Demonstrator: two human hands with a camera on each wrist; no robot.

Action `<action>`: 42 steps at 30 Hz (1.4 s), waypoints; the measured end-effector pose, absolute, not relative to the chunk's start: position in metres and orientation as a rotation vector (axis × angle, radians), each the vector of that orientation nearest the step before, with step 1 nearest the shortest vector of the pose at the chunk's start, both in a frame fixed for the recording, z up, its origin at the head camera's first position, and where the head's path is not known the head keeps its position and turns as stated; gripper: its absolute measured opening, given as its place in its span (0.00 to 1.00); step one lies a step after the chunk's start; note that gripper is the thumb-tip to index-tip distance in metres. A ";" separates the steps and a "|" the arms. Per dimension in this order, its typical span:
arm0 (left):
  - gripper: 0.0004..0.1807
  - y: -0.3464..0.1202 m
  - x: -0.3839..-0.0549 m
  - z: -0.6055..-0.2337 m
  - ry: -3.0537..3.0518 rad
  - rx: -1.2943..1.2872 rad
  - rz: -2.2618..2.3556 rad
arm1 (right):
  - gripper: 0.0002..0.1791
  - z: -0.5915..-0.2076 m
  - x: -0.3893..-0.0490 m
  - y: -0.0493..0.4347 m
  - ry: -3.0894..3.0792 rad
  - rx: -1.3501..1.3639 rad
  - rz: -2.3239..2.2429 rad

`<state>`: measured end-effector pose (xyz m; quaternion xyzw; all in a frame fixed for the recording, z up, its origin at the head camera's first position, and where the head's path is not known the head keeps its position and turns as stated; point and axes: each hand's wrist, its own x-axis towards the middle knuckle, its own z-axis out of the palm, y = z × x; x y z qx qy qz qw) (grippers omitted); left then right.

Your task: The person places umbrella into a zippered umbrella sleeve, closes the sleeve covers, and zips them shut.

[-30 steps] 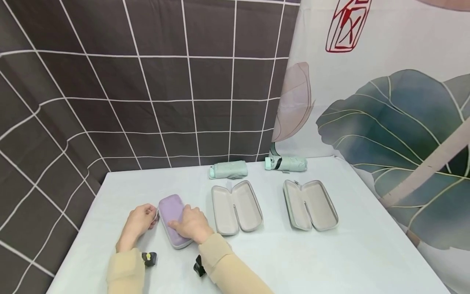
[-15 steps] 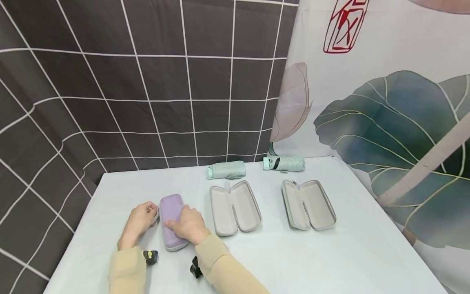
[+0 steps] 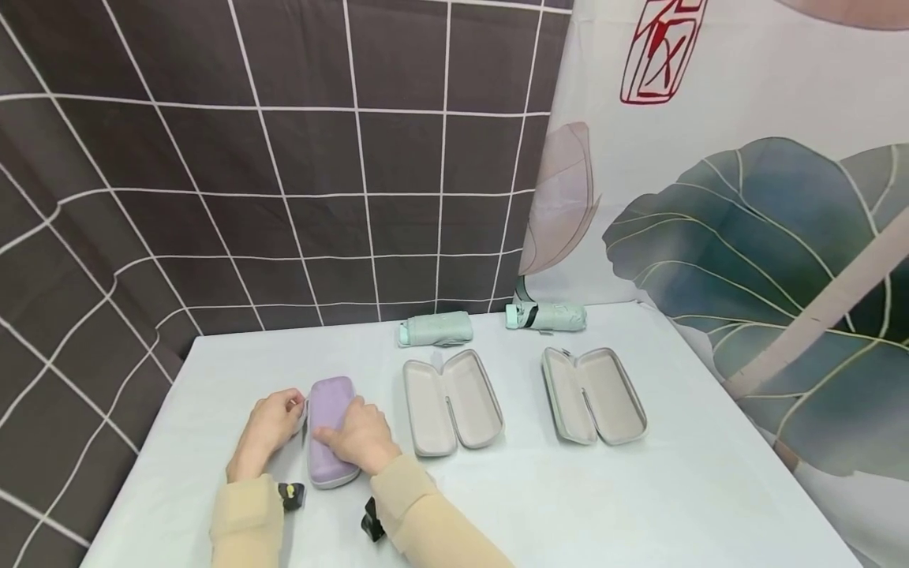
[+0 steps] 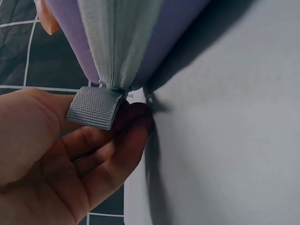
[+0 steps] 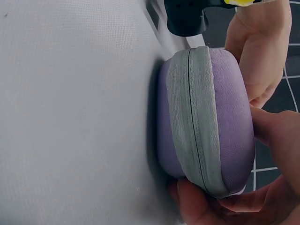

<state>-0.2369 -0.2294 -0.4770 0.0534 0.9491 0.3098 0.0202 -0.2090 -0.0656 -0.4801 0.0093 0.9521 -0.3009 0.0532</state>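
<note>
A closed purple zip case [image 3: 329, 454] with a pale grey zip band [image 5: 193, 117] lies at the left of the table. My right hand [image 3: 365, 435] grips it, thumb across the top and fingers on its right side. In the right wrist view those fingers curl under one end. At the case's left side, my left hand [image 3: 272, 422] has its fingers bent at a grey fabric tab [image 4: 95, 108]. In the left wrist view the thumb passes behind this tab, which hides its tip, and the fingertips sit in shadow by the zip. It looks like a pinch there.
Two similar cases, one in the middle [image 3: 454, 406] and one further right [image 3: 596, 398], lie unzipped and spread, grey insides up. Behind them rest two folded mint-green umbrellas, one left [image 3: 436, 329] and one right [image 3: 548, 316]. A dark checked cloth [image 3: 312, 150] hangs behind the white table [image 3: 604, 513].
The purple case has turned slightly, its near end swinging left, and my right hand has moved along with it. My left hand stays by the tab. The head view has shifted a little.
</note>
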 end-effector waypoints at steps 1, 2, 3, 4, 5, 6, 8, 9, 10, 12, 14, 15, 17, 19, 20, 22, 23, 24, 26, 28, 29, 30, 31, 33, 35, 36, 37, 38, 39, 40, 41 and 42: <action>0.07 -0.230 -0.237 -0.477 2.950 0.184 0.956 | 0.40 -0.480 -0.208 -0.066 2.899 0.028 -0.915; 0.07 -0.230 -0.237 -0.477 2.953 0.201 0.952 | 0.40 -0.480 -0.208 -0.067 2.902 0.028 -0.918; 0.07 -0.230 -0.237 -0.477 2.951 0.214 0.950 | 0.40 -0.481 -0.207 -0.067 2.897 0.034 -0.924; 0.07 -0.230 -0.237 -0.477 2.950 0.225 0.946 | 0.40 -0.481 -0.206 -0.068 2.895 0.035 -0.926; 0.07 -0.230 -0.237 -0.477 2.952 0.232 0.940 | 0.40 -0.481 -0.206 -0.068 2.890 0.040 -0.930; 0.07 -0.230 -0.237 -0.476 2.953 0.236 0.934 | 0.40 -0.481 -0.205 -0.068 2.888 0.041 -0.932; 0.06 -0.229 -0.237 -0.476 2.959 0.237 0.916 | 0.41 -0.481 -0.205 -0.068 2.881 0.047 -0.936; 0.06 -0.229 -0.238 -0.476 2.961 0.232 0.911 | 0.41 -0.481 -0.205 -0.067 2.880 0.049 -0.936; 0.06 -0.228 -0.238 -0.477 2.966 0.225 0.908 | 0.41 -0.480 -0.204 -0.067 2.881 0.048 -0.938; 0.06 -0.226 -0.238 -0.476 2.966 0.215 0.916 | 0.41 -0.480 -0.204 -0.066 2.880 0.052 -0.950; 0.07 -0.225 -0.236 -0.477 2.954 0.196 0.939 | 0.42 -0.479 -0.204 -0.065 2.874 0.055 -0.960; 0.07 -0.224 -0.235 -0.477 2.945 0.180 0.948 | 0.42 -0.480 -0.203 -0.065 2.874 0.051 -0.966; 0.09 -0.224 -0.234 -0.477 2.929 0.150 0.960 | 0.42 -0.480 -0.202 -0.065 2.867 0.039 -0.981; 0.12 -0.223 -0.233 -0.477 2.912 0.123 0.962 | 0.42 -0.479 -0.202 -0.065 2.874 0.012 -0.974; 0.13 -0.223 -0.232 -0.477 2.911 0.114 0.954 | 0.43 -0.479 -0.201 -0.064 2.879 -0.004 -0.966; 0.15 -0.223 -0.232 -0.475 2.916 0.119 0.939 | 0.42 -0.476 -0.201 -0.062 2.888 -0.039 -0.934; 0.15 -0.223 -0.232 -0.474 2.919 0.126 0.931 | 0.42 -0.474 -0.201 -0.061 2.897 -0.062 -0.907; 0.16 -0.222 -0.231 -0.473 2.921 0.130 0.924 | 0.41 -0.472 -0.201 -0.060 2.904 -0.081 -0.884; 0.18 -0.222 -0.230 -0.472 2.932 0.123 0.912 | 0.38 -0.468 -0.202 -0.056 2.904 -0.120 -0.845; 0.19 -0.222 -0.230 -0.471 2.954 0.115 0.906 | 0.33 -0.464 -0.203 -0.051 2.906 -0.169 -0.822; 0.19 -0.221 -0.229 -0.470 2.965 0.107 0.906 | 0.31 -0.462 -0.203 -0.048 2.910 -0.198 -0.815; 0.19 -0.221 -0.228 -0.469 2.981 0.104 0.908 | 0.28 -0.460 -0.204 -0.045 2.912 -0.222 -0.806; 0.19 -0.220 -0.228 -0.468 3.000 0.107 0.908 | 0.27 -0.458 -0.205 -0.042 2.913 -0.246 -0.792; 0.18 -0.218 -0.225 -0.464 3.046 0.133 0.901 | 0.25 -0.452 -0.205 -0.034 2.919 -0.300 -0.766; 0.18 -0.215 -0.223 -0.460 3.086 0.164 0.915 | 0.24 -0.446 -0.206 -0.027 2.924 -0.350 -0.724; 0.18 -0.214 -0.222 -0.457 3.108 0.184 0.923 | 0.24 -0.443 -0.206 -0.023 2.928 -0.379 -0.705; 0.18 -0.212 -0.222 -0.455 3.130 0.203 0.932 | 0.25 -0.441 -0.207 -0.019 2.933 -0.411 -0.688; 0.17 -0.210 -0.222 -0.452 3.147 0.222 0.944 | 0.25 -0.438 -0.209 -0.016 2.939 -0.445 -0.672; 0.17 -0.207 -0.222 -0.449 3.159 0.238 0.959 | 0.26 -0.435 -0.210 -0.012 2.950 -0.480 -0.649; 0.17 -0.204 -0.222 -0.446 3.160 0.245 0.975 | 0.27 -0.432 -0.211 -0.008 2.957 -0.511 -0.631; 0.17 -0.200 -0.221 -0.443 3.158 0.252 0.985 | 0.27 -0.430 -0.213 -0.004 2.967 -0.546 -0.606; 0.17 -0.196 -0.220 -0.440 3.157 0.263 0.992 | 0.27 -0.427 -0.215 0.000 2.977 -0.576 -0.585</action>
